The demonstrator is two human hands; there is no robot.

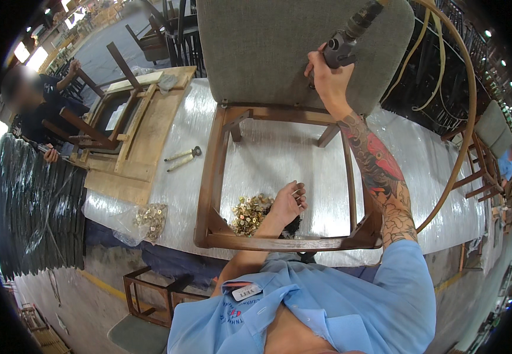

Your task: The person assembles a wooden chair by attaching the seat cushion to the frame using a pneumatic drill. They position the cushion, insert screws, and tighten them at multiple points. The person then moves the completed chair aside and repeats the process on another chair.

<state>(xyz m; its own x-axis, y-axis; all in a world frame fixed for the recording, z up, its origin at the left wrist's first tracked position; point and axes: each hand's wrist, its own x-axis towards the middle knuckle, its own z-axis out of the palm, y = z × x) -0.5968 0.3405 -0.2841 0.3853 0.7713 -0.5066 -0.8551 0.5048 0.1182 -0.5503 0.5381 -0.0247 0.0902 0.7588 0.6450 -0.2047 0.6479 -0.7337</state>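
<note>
Inside the wooden chair frame point(211, 177) on the table point(427, 171), your left hand point(288, 203) pinches small brass screws point(250, 213) from the loose pile: light, slippery, best taken fingertip-wise. Beyond the frame, your right hand point(325, 79) is closed round the heavy, rigid air screwdriver point(347, 38) against the grey seat back point(267, 47).

We see pliers point(183, 158) lying on the wrapped bench point(421, 165), a bag of screws point(150, 218) at its edge.

Screws point(250, 213): loose brass-coloured pile, lying on the tabletop inside the chair frame. Power screwdriver point(343, 42): dark, hose-fed, tilted against the grey upholstered seat.
</note>
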